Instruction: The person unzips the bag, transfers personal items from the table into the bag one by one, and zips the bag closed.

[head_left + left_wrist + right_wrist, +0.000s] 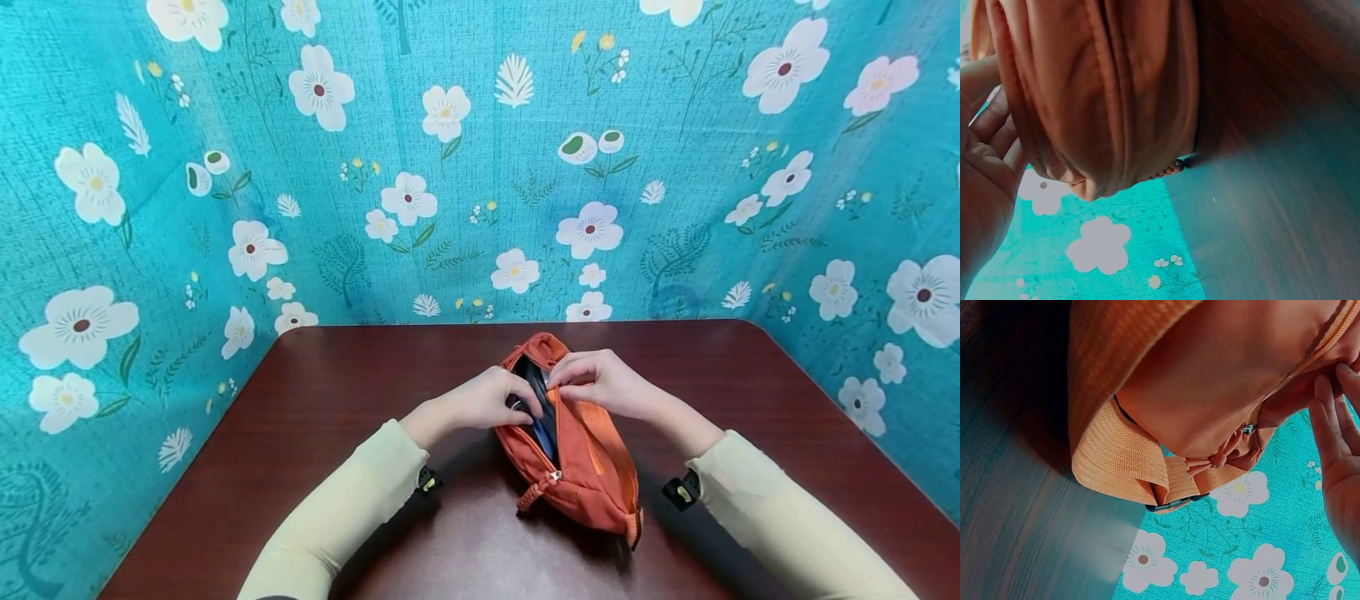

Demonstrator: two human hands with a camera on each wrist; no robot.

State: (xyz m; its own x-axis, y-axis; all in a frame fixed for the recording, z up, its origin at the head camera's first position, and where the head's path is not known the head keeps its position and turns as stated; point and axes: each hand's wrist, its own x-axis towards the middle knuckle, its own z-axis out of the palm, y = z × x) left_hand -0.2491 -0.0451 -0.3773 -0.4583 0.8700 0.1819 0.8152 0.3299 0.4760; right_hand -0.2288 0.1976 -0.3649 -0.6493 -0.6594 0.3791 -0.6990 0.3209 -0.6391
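An orange-red zippered bag (581, 492) lies on the table with its long top zipper undone and the mouth spread. The left hand (483, 400) reaches over the near-left edge, its fingertips down in the mouth beside a small black item (516, 403) and a blue item (543, 435); whether it grips either I cannot tell. On the opposite side the right hand (606, 385) pinches the zipper edge between thumb and fingers. In the left wrist view the bag's side (1072, 94) covers the left fingertips. The right wrist view shows the right hand (1342, 462) against the bag's upper edge.
A dark red-brown table (337, 400) carries the bag. Orange webbing strap (1116, 450) with a black buckle (1175, 504) loops along the bag's side. A corded zipper pull (534, 493) hangs at the near end. Turquoise flowered cloth (465, 192) stands behind and at both sides.
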